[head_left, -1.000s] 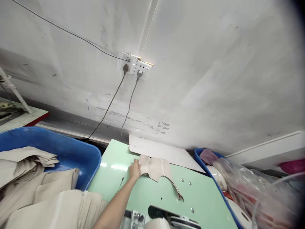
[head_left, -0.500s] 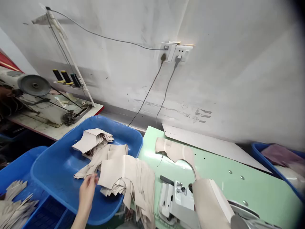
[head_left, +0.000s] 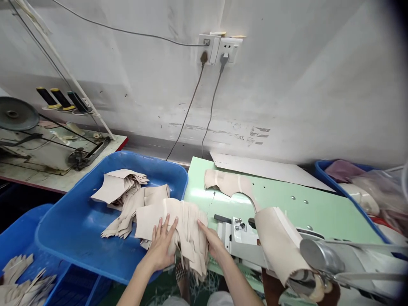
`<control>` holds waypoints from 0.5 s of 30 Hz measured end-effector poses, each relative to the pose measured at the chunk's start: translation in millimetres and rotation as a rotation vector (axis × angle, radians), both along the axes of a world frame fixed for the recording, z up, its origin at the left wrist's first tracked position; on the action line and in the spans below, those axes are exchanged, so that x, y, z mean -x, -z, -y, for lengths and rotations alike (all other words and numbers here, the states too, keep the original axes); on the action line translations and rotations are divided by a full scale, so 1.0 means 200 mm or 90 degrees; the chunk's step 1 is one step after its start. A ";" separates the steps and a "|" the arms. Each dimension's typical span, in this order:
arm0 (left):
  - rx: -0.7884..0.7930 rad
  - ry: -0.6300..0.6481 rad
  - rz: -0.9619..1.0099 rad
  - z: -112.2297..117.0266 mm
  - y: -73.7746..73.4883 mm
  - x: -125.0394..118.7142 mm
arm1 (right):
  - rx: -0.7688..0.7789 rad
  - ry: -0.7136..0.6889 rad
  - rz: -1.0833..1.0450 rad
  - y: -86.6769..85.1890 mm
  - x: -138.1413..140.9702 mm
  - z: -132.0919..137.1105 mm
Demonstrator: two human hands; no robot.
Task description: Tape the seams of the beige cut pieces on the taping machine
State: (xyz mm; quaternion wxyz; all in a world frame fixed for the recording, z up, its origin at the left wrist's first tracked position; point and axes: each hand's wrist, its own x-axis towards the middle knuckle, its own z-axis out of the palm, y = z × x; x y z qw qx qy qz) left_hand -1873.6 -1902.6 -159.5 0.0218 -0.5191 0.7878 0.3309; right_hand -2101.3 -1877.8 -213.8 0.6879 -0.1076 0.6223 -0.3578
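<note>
A thick stack of beige cut pieces [head_left: 188,212], seemingly fabric or leather, hangs over the right rim of a blue tub [head_left: 79,229]. Spread over the front of the stack are the fingers of my left hand [head_left: 161,246], lying flat on it. My right hand [head_left: 213,241] is closed round the stack's right edge; some of its fingers are hidden behind the pieces. More beige bundles [head_left: 116,187] lie inside the tub, left of my hands.
A green table [head_left: 334,216] carries a machine [head_left: 240,238] with a beige roll [head_left: 280,242]. On it lies a beige strip [head_left: 229,180]. Another sewing machine [head_left: 41,146] stands left. A second blue tub [head_left: 22,238] sits lower left; cords [head_left: 212,110] run down the wall.
My left hand has moved right, from beside the stack onto its front. My right hand has come into view at the stack's right edge. The view has shifted right and down.
</note>
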 end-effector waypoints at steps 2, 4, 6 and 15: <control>-0.002 0.035 0.020 0.01 0.03 0.00 | 0.031 0.000 0.107 -0.04 -0.02 -0.02; 0.031 0.026 0.003 -0.02 0.07 0.01 | 0.036 -0.006 0.231 -0.09 -0.07 -0.02; 0.059 0.008 -0.036 -0.06 0.11 0.00 | 0.036 -0.006 0.319 -0.15 -0.15 0.00; 0.191 -0.311 -0.279 0.02 -0.01 -0.36 | 0.097 -0.064 0.460 -0.53 -0.61 0.04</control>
